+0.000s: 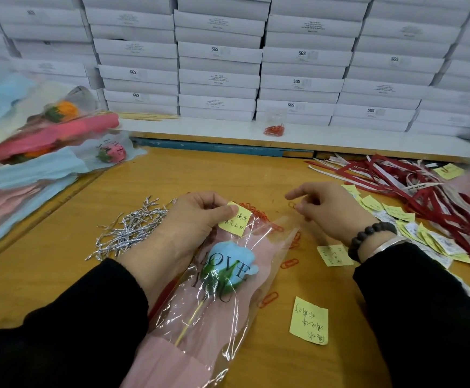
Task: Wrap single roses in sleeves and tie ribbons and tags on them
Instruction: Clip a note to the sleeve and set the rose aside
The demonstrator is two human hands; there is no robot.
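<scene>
A light blue rose [229, 264] lies in a clear and pink sleeve [217, 312] printed with "LOVE YOU", stem toward me. My left hand [189, 222] holds the sleeve's top edge and pinches a yellow handwritten tag [235, 222] against it with the thumb. My right hand [332, 208] hovers just right of it and pinches a small red paper clip [292, 205] between thumb and finger. More red paper clips [259, 215] lie under and beside the sleeve.
Silver twist ties [129, 228] are heaped at the left. Red and white ribbons [413, 189] and several yellow tags [309, 322] cover the right side. Wrapped roses [60, 141] are piled at the far left. White boxes [220, 57] are stacked behind a white ledge.
</scene>
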